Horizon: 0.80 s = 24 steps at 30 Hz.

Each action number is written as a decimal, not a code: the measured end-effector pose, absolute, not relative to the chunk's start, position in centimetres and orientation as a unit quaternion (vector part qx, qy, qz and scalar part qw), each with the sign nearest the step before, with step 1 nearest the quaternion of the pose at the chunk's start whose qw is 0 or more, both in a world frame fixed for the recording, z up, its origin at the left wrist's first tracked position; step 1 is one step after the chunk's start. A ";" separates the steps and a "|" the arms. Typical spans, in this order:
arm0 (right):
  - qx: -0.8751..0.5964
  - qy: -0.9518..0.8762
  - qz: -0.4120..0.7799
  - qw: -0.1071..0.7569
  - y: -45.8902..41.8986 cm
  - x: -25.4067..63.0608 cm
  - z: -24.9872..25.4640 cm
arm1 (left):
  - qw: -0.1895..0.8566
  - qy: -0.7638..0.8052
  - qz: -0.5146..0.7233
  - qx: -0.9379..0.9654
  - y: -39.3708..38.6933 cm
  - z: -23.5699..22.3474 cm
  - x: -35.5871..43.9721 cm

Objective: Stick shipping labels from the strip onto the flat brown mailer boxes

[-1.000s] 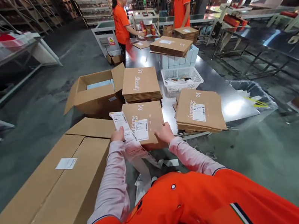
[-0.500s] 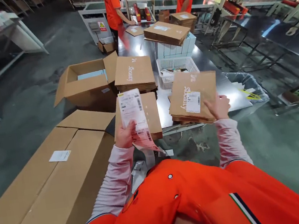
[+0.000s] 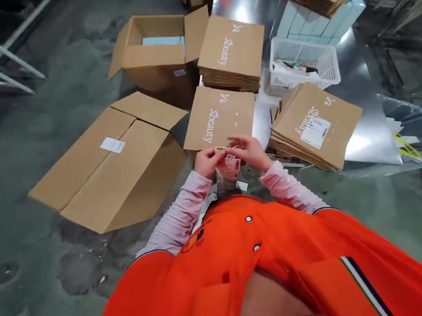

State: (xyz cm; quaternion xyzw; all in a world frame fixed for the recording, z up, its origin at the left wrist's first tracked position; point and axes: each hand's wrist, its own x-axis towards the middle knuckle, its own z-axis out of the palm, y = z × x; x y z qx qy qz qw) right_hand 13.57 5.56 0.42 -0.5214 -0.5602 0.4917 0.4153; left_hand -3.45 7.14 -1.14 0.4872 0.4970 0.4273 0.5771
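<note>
My left hand pinches the top edge of a strip of printed shipping labels, which hangs down in front of my body. At the strip's other upper corner, my right hand has thumb and fingers closed on the same edge. Just beyond both hands lies a flat brown cardboard mailer with white lettering, no label showing on its face. To the right, a fanned stack of mailers has a white label on its top piece.
A taller stack of mailers stands behind. Further right are a white plastic basket and pale blue boxes under more mailers. On the left are an open carton and a closed carton. A clear bag hangs by the table's right edge.
My right hand has left the right-hand stack and come to the label strip beside my left hand. The strip is now lower and nearer my body. The view has tilted down and turned left.
</note>
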 end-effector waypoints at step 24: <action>-0.518 -0.834 0.154 0.115 15.8 10.6 -5.1 | 0.654 0.571 0.328 0.372 2.2 -6.9 -11.0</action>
